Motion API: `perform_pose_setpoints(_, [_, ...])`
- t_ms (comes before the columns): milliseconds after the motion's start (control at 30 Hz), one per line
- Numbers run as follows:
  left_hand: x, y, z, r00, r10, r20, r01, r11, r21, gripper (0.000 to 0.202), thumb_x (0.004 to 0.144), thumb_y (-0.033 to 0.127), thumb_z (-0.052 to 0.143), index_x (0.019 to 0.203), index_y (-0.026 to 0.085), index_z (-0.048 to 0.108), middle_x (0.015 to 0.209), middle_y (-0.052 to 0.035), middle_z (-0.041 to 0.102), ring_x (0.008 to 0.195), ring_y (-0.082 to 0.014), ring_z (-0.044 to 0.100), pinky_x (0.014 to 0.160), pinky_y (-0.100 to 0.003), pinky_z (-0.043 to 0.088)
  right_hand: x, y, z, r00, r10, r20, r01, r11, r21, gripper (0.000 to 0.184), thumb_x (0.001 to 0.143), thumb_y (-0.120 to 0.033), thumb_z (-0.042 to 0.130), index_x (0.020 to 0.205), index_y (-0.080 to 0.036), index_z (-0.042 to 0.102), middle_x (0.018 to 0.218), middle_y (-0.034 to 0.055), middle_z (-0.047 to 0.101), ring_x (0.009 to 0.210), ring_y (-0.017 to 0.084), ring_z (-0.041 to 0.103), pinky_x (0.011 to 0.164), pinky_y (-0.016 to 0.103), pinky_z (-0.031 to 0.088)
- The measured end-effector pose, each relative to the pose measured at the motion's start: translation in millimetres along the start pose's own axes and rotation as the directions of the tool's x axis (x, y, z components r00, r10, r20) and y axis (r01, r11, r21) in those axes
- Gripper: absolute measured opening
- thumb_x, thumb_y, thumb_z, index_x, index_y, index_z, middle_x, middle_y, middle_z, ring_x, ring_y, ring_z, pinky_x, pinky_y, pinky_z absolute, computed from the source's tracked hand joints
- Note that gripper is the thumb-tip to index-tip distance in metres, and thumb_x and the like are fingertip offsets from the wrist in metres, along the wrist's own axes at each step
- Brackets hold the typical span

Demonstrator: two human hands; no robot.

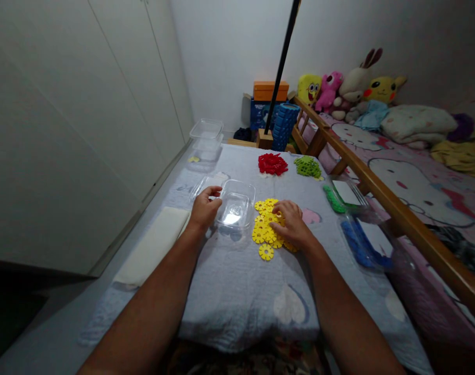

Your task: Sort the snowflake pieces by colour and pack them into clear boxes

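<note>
A clear plastic box (234, 217) stands lidless on the cloth in front of me. My left hand (207, 206) is closed at its left rim, thumb and fingertips against the wall. Just right of the box lies a pile of yellow snowflake discs (266, 224), flat round pieces with notched edges and a centre hole. Over the right part of this pile is my right hand (291, 223), fingers curved and thumb apart from them, touching the discs. Its palm hides some of the pieces. One yellow disc (266, 252) sits at the near edge.
Farther back are red pieces (272, 164) and light green pieces (308, 166). Along the right edge stand filled boxes of green (333, 200) and blue pieces (360, 245). Clear boxes (207, 130) are stacked far left; a folded cream cloth (153, 247) lies left. A wooden bed rail (362, 166) borders the right.
</note>
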State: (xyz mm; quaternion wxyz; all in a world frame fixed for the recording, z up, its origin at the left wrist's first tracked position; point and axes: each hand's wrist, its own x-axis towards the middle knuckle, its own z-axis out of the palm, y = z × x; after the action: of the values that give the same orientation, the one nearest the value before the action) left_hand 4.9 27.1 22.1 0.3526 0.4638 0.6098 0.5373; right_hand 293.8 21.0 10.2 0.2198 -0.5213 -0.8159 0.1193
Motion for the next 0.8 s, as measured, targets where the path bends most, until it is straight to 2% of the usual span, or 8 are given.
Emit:
perform_pose_setpoints(200, [0.8, -2.4, 2.2, 1.0, -0.007, 0.006, 0.007, 1.0, 0.005, 0.046, 0.062, 0.028, 0.061, 0.107, 0.018, 0.07, 0.089, -0.0021, 0.062, 0.07, -0.0158, 0.054, 0.064, -0.029, 0.042, 1.5, -9.3, -4.0, 0.994, 0.089, -0.07, -0.079, 0.987, 0.137, 0.006, 0.083, -0.028, 0.06, 0.087, -0.023, 0.059, 0.099, 0.0065, 0.066, 0.106, 0.026, 0.055, 0.098, 0.041, 0.04])
perform_pose_setpoints(400, [4.7, -9.0, 3.8, 0.999, -0.042, 0.002, 0.042, 0.999, -0.014, 0.046, 0.068, 0.04, 0.067, 0.109, 0.017, 0.067, 0.073, 0.0026, 0.053, 0.06, -0.0134, 0.047, 0.057, -0.026, 0.036, 3.6, -30.4, -8.6, 0.964, 0.184, -0.194, -0.103, 0.925, 0.366, 0.011, 0.085, -0.033, 0.058, 0.079, -0.024, 0.059, 0.087, 0.0038, 0.068, 0.091, 0.023, 0.06, 0.089, 0.036, 0.045])
perform_pose_setpoints(533, [4.7, -10.0, 5.2, 0.997, -0.061, 0.038, 0.063, 0.997, -0.053, 0.048, 0.068, 0.039, 0.067, 0.11, 0.017, 0.064, 0.065, 0.0054, 0.048, 0.055, -0.0122, 0.043, 0.053, -0.025, 0.032, 13.1, -55.0, -13.2, 0.97, 0.11, -0.216, -0.028, 0.937, 0.349, 0.01, 0.088, -0.031, 0.06, 0.083, -0.023, 0.064, 0.091, 0.0047, 0.071, 0.095, 0.023, 0.062, 0.094, 0.037, 0.044])
perform_pose_setpoints(633, [2.9, -8.2, 7.4, 0.995, -0.091, 0.047, 0.095, 0.992, -0.088, 0.049, 0.066, 0.037, 0.067, 0.11, 0.017, 0.063, 0.061, 0.0069, 0.045, 0.052, -0.0117, 0.041, 0.051, -0.024, 0.029, 25.0, -73.9, -14.8, 0.988, 0.007, -0.155, 0.029, 0.973, 0.231, 0.007, 0.09, -0.025, 0.063, 0.086, -0.023, 0.068, 0.095, 0.005, 0.073, 0.102, 0.024, 0.061, 0.105, 0.043, 0.037])
perform_pose_setpoints(800, [-0.6, -7.7, 11.7, 0.995, -0.096, 0.015, 0.097, 0.986, -0.136, 0.046, 0.065, 0.034, 0.066, 0.107, 0.016, 0.063, 0.059, 0.0083, 0.041, 0.05, -0.0107, 0.038, 0.05, -0.024, 0.028, 41.6, -91.8, -4.8, 0.993, -0.093, 0.069, 0.087, 0.992, 0.088, 0.014, 0.092, -0.017, 0.063, 0.095, -0.026, 0.073, 0.098, 0.0041, 0.074, 0.108, 0.023, 0.059, 0.117, 0.06, 0.017])
